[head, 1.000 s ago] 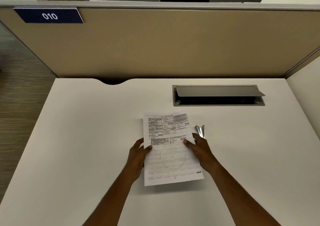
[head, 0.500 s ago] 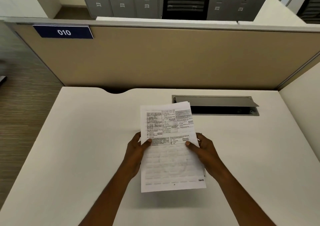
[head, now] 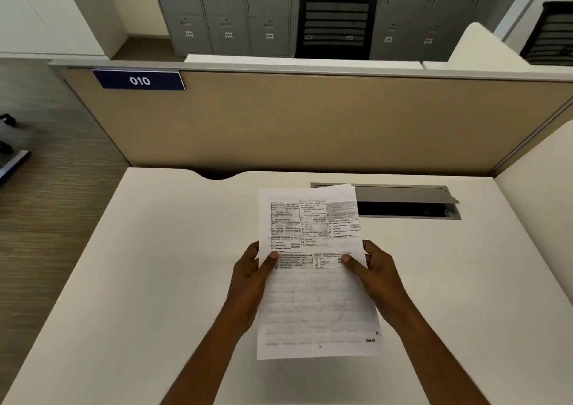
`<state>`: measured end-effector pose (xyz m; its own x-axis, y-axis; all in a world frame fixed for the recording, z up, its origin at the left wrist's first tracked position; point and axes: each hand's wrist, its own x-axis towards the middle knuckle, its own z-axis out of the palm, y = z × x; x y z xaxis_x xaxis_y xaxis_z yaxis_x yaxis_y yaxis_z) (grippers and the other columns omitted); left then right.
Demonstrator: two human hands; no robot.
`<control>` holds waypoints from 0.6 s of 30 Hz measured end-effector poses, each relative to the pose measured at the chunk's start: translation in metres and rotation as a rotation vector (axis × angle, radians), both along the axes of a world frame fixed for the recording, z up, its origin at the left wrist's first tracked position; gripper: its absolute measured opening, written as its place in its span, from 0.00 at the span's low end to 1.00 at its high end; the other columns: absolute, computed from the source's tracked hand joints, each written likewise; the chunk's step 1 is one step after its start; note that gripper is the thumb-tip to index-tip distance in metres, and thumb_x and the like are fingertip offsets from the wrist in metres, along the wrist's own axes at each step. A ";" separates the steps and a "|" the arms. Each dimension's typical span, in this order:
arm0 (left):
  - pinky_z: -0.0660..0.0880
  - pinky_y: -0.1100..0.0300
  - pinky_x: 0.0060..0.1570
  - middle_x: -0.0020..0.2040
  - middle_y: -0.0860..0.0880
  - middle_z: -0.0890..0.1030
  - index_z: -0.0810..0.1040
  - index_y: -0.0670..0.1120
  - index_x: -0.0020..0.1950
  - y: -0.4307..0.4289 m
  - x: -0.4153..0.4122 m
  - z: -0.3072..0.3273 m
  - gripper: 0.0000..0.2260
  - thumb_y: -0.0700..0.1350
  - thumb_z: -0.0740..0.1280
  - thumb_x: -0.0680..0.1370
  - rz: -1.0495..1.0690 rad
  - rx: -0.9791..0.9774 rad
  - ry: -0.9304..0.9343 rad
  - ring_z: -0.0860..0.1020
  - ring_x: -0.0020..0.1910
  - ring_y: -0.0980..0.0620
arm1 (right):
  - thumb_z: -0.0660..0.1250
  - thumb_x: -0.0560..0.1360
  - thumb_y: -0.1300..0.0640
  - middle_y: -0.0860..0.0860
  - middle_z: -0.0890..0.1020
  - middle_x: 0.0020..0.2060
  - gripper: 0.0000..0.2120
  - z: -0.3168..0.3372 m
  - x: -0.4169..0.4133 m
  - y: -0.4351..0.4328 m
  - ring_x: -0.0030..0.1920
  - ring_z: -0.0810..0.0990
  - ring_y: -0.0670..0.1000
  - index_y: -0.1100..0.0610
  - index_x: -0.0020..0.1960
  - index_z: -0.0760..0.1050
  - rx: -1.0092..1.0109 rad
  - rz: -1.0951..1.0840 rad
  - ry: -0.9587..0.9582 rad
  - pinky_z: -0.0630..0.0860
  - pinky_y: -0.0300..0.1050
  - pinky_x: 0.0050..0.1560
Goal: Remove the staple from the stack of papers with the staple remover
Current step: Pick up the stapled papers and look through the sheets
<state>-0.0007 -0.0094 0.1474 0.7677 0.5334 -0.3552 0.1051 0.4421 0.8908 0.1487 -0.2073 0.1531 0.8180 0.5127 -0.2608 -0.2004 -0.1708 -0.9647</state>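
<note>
A stack of printed papers (head: 313, 299) is held up above the white desk (head: 155, 280), tilted toward me, with text boxes on its upper half. My left hand (head: 249, 272) grips its left edge, thumb on the front. My right hand (head: 376, 269) grips the right edge the same way. The staple is too small to make out. The staple remover is hidden behind the papers and my right hand.
A grey cable tray with an open flap (head: 406, 201) is set into the desk behind the papers. A beige partition (head: 310, 125) with a blue "010" plate (head: 139, 80) closes the far side. A white side panel (head: 539, 206) stands at right.
Both hands have lifted the papers off the desk and raised them toward me. The metal staple remover, seen on the desk right of the papers a second ago, is now hidden.
</note>
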 end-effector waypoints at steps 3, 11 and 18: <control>0.83 0.49 0.57 0.60 0.47 0.86 0.84 0.55 0.61 -0.004 -0.006 0.006 0.10 0.43 0.69 0.82 0.003 0.013 -0.022 0.85 0.59 0.44 | 0.71 0.78 0.59 0.49 0.87 0.54 0.10 0.007 -0.005 -0.001 0.53 0.87 0.52 0.52 0.58 0.80 0.015 0.001 0.001 0.83 0.50 0.54; 0.83 0.53 0.57 0.61 0.48 0.86 0.84 0.55 0.61 -0.008 -0.013 0.021 0.09 0.45 0.68 0.83 0.010 0.037 -0.052 0.85 0.60 0.46 | 0.71 0.78 0.60 0.49 0.87 0.54 0.10 0.016 -0.019 -0.007 0.53 0.87 0.51 0.52 0.59 0.80 0.053 0.000 -0.017 0.84 0.44 0.50; 0.82 0.49 0.59 0.62 0.47 0.86 0.83 0.53 0.63 -0.011 -0.019 0.027 0.10 0.45 0.67 0.83 0.015 0.073 -0.083 0.84 0.61 0.45 | 0.71 0.78 0.59 0.49 0.87 0.54 0.11 0.027 -0.026 -0.010 0.53 0.87 0.52 0.52 0.59 0.80 0.071 -0.001 -0.005 0.84 0.47 0.52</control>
<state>-0.0199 -0.0206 0.1741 0.7843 0.5674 -0.2509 0.0236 0.3768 0.9260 0.1224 -0.2177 0.1798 0.8197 0.5291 -0.2196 -0.1957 -0.1016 -0.9754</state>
